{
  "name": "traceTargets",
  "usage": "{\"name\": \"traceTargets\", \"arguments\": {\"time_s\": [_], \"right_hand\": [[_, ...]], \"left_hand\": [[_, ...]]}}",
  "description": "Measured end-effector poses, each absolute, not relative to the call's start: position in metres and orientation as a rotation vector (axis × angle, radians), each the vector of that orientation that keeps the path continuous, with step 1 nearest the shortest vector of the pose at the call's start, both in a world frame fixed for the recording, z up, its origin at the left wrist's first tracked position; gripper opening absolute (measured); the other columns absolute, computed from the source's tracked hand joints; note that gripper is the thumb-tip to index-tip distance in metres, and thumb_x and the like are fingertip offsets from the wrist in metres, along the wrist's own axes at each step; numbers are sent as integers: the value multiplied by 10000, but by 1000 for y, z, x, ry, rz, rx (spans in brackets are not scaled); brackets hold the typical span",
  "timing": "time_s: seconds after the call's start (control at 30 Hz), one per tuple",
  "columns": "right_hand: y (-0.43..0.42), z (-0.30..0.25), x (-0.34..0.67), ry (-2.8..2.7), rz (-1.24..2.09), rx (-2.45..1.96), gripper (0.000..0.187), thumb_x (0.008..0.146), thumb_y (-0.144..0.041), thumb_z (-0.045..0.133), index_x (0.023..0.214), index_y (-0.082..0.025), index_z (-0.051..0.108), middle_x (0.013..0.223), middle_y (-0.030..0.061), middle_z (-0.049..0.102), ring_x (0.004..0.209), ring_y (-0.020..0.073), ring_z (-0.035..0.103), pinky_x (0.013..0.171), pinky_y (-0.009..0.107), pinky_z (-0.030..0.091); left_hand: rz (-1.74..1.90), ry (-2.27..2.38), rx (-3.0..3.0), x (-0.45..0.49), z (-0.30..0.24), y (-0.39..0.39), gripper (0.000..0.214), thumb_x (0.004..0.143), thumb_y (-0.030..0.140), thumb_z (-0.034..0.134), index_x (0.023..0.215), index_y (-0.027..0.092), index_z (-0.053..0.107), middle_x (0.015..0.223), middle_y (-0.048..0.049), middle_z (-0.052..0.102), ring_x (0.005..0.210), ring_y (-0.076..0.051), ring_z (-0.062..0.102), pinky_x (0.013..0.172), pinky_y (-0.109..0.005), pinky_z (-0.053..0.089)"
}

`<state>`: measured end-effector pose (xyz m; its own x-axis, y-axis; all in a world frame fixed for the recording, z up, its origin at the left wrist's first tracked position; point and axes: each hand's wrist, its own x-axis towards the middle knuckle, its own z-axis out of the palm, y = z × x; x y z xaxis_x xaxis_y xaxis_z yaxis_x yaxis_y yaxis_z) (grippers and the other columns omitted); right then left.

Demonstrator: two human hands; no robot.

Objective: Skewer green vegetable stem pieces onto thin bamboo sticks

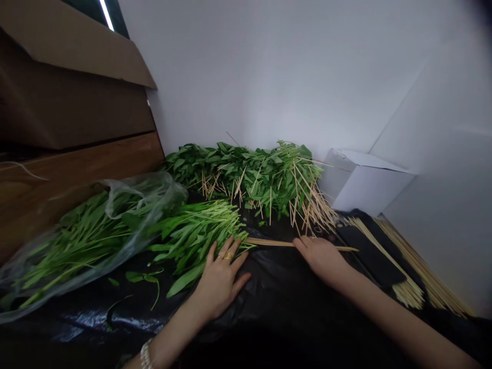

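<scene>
My left hand (223,274), wearing rings, lies with spread fingers on the stem end of a pile of leafy greens (192,225). A thin bundle of bamboo skewers (269,242) stretches from beside those stems to the right, flat over the black plastic. My right hand (321,256) is closed over the skewers, and their far ends (348,249) stick out past it. Behind both hands sits a long heap of greens on skewers (261,174), its sticks pointing towards me and to the right.
On the left lies a clear plastic bag (115,246) with more greens. Loose skewers (388,256) rest on the right beside a white box (369,179). A cardboard box (77,97) stands on a wooden surface (126,151). Black plastic sheeting (269,307) covers the work surface; a white wall (269,66) rises behind.
</scene>
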<state>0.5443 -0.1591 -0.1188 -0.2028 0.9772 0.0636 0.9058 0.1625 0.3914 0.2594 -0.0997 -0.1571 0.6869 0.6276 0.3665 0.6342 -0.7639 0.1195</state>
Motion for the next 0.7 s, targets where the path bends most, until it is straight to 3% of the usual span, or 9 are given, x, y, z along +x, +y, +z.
{"name": "traceTargets", "arguments": {"time_s": [0.23,0.33,0.4,0.53,0.7], "right_hand": [[-221,-148,603,2168,594,2083,455,759,16,421,1158,-159,551,981,78,660,730,157,651,590,246,461],[-221,-165,595,2293,657,2067,508,747,17,424,1227,-125,512,989,77,658,762,151,657,630,235,494],[-214,-175,578,2267,709,2114,538,746,43,399,1245,-131,501,945,57,652,674,131,634,588,231,482],[-199,-181,549,2327,764,2152,412,856,-37,413,1243,-146,504,936,67,631,755,166,619,657,278,472],[-184,-163,534,2534,702,2064,149,924,-181,479,1003,-190,606,854,52,603,801,214,569,730,356,399]], "left_hand": [[-617,-1039,-2905,258,-157,-100,401,914,390,513,1288,252,554,1467,-121,430,1405,-325,274,1102,-627,206],[-670,-1015,-2934,257,-151,-105,333,925,371,499,1222,263,604,1462,-98,441,1404,-324,273,1100,-634,210],[-731,-988,-2954,255,-143,-109,297,931,350,493,1187,277,624,1442,-73,470,1391,-315,303,1097,-624,236],[-1054,-969,-2900,242,-116,-98,251,928,298,506,1118,258,666,1236,-70,636,1229,-265,502,1018,-495,403],[-1229,-1232,-2618,221,-87,-41,206,896,249,544,975,208,729,921,-75,702,925,-236,603,827,-379,475]]}}
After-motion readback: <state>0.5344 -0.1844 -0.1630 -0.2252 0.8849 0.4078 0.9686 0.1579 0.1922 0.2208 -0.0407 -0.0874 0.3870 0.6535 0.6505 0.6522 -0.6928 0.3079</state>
